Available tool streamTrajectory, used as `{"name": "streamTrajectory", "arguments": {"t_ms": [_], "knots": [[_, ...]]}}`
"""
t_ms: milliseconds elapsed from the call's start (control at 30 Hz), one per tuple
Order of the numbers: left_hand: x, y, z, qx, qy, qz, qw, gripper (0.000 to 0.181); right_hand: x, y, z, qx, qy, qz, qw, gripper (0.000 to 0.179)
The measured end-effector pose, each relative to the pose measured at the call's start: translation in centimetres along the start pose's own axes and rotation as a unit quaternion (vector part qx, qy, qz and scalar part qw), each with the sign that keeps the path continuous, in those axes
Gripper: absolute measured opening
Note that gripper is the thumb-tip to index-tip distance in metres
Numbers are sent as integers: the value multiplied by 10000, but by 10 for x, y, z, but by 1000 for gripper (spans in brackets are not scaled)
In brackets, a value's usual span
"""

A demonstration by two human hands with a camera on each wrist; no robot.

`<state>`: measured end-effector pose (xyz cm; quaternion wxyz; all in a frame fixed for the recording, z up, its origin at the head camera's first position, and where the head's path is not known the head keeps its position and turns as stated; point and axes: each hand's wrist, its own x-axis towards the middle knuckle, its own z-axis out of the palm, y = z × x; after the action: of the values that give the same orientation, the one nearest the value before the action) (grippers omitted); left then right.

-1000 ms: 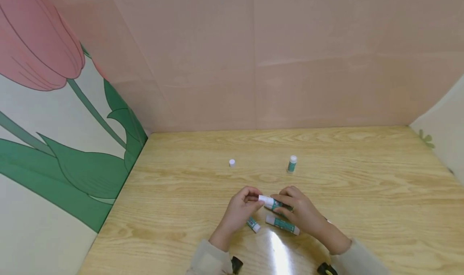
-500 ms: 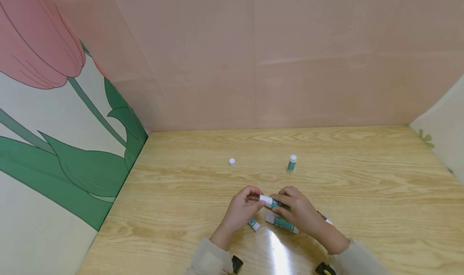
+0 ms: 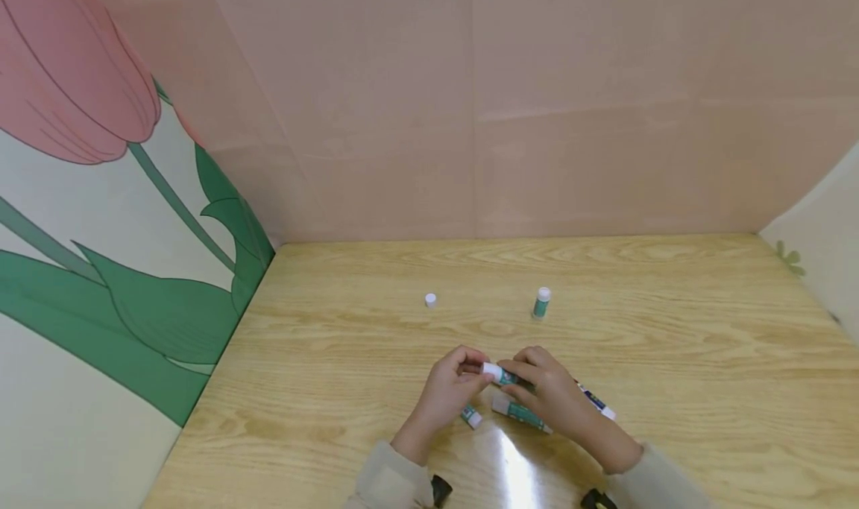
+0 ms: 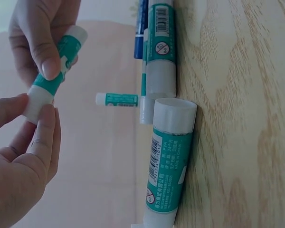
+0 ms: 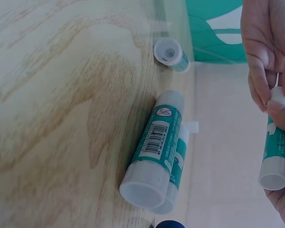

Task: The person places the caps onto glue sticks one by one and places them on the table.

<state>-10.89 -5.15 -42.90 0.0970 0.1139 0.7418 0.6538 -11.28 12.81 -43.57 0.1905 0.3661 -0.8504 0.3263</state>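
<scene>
Both hands hold one glue stick [image 3: 499, 374] above the table, between them. At its white cap end, the fingertips of my left hand [image 3: 448, 393] pinch it. My right hand [image 3: 552, 391] grips the green body between thumb and fingers. In the left wrist view the cap [image 4: 38, 102] sits against the green label of the stick. Below the hands, green glue sticks [image 3: 523, 413] lie side by side on the table, as the right wrist view shows. A further glue stick [image 3: 471, 417] lies beneath the left hand, partly hidden by it.
Toward the back, a glue stick [image 3: 540, 303] stands upright, with a small white cap [image 3: 430, 300] to its left. A blue and white stick [image 3: 597, 402] lies behind the right wrist, partly covered. The wooden table [image 3: 322, 330] meets a pink backdrop [image 3: 376, 159].
My right hand has shifted slightly left, and less white shows at the held stick's cap end. More of the blue and white stick has come out from behind the right wrist.
</scene>
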Motion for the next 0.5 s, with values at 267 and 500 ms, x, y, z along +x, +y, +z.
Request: {"name": "streamTrajectory", "arguments": {"t_ms": [267,500], "knots": [[1,5,1,4,85,-218,9997,19,1,-2,-1,-99,70,25,9999,34],[4,1,3,-184,283,-230,9992,18,6,0,-1,-170,155,-95,9997,36]]}}
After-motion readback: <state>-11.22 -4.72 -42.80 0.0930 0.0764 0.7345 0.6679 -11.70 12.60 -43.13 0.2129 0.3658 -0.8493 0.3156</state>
